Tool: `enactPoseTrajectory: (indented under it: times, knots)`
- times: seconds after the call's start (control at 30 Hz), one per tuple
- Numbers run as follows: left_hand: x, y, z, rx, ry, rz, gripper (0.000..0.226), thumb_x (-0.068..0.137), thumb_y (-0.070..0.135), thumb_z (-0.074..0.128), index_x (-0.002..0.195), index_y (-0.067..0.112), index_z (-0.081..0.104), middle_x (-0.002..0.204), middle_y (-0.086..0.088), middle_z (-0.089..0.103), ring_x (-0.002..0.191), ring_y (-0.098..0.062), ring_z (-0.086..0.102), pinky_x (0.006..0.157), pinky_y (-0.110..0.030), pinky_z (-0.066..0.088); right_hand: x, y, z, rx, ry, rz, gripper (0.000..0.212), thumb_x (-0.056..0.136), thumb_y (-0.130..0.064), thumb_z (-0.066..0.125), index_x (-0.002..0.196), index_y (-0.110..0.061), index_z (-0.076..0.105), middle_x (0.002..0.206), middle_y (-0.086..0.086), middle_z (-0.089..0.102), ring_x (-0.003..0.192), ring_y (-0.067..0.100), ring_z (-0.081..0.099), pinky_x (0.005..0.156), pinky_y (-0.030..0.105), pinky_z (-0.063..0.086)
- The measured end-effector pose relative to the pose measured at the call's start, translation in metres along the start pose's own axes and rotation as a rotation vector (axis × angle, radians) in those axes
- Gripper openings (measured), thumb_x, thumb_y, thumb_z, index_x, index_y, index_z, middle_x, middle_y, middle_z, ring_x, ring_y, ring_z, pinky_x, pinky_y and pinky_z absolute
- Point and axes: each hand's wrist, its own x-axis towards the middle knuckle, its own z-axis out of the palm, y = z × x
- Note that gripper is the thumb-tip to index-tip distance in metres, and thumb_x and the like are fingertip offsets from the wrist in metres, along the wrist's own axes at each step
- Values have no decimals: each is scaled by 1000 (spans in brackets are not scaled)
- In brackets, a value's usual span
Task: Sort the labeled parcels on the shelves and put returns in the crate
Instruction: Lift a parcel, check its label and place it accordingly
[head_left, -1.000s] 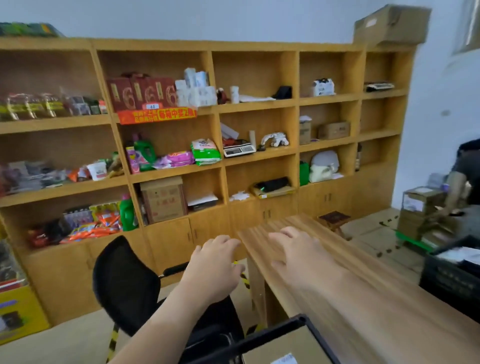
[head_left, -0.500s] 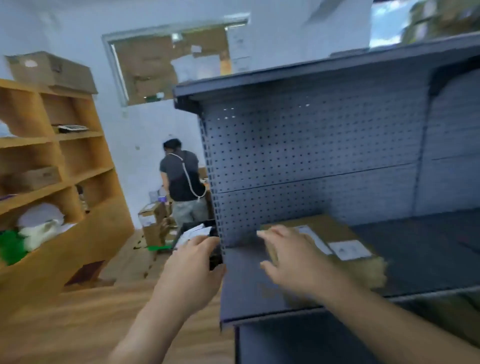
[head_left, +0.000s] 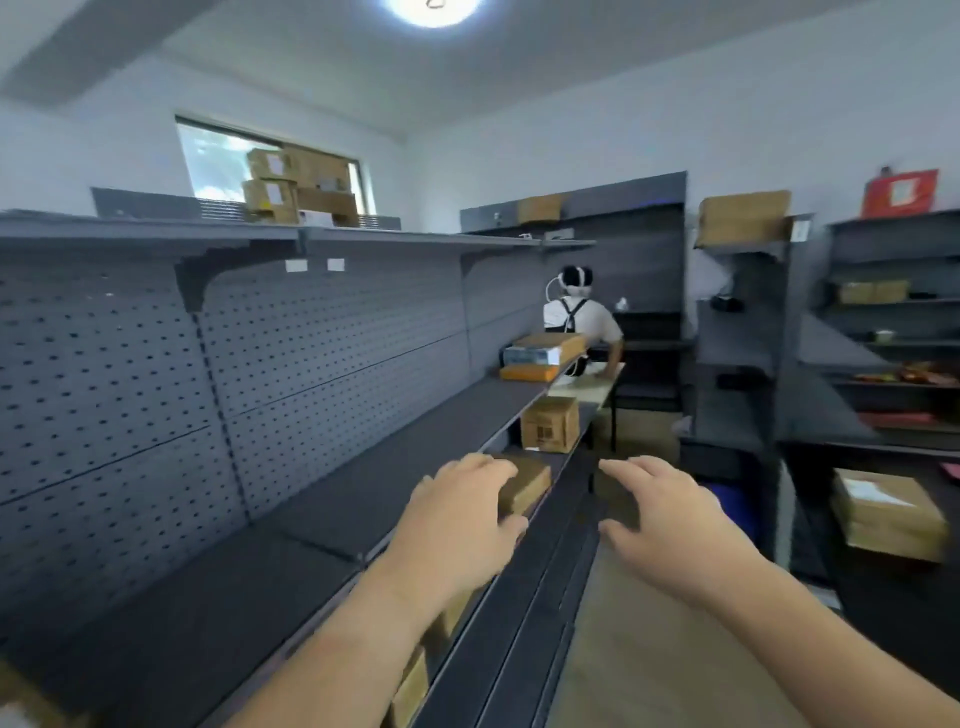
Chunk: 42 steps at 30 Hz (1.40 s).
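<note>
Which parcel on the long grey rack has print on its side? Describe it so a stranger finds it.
Follow the long grey pegboard rack toward its far end. On the lower shelf, below the flat stacked parcels, stands a brown carton. Only it stands tall with dark printing on its front.

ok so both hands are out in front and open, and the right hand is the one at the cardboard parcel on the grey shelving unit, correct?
Not quite. The head view shows the left hand at the cardboard parcel on the grey shelving unit. The right hand is over the aisle, apart from the parcel. The rest is right: both hands are out in front and open.
</note>
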Motion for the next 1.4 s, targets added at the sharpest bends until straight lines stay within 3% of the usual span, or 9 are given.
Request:
enactPoseTrajectory:
  times: [0.23,0.43,0.97,1.4]
  knots:
    - [152,117,85,-90,-46,223,55,99,46,59,150,33,44,152,13,45,137,-15,45,113,-44,42,52,154,-37,-84,42,198,68,96,-47,58,158,-36,30,159,-9,35,142,21,40,116,40,38]
    - [256,164,145,-100,-109,273,56,100,45,59,152,33,42,156,11,42,142,-16,42,116,-46,38,114,236,-43,-110,28,285,69,97,-45,60,158,-35,29,159,-9,35,144,20,38,119,43,35]
    - [609,155,242,-163,-84,374,56,99,45,59,151,35,41,155,14,41,140,-14,44,116,-43,40,424,375,-15,-107,144,359,66,100,-44,58,158,-37,29,160,-13,34,148,15,33,122,42,29]
    - [845,188,359,-145,-127,399,54,99,45,59,149,33,43,154,12,42,138,-14,45,113,-40,41,630,534,32,-51,94,407,68,98,-47,60,157,-39,28,160,-13,32,146,14,34,122,42,32]
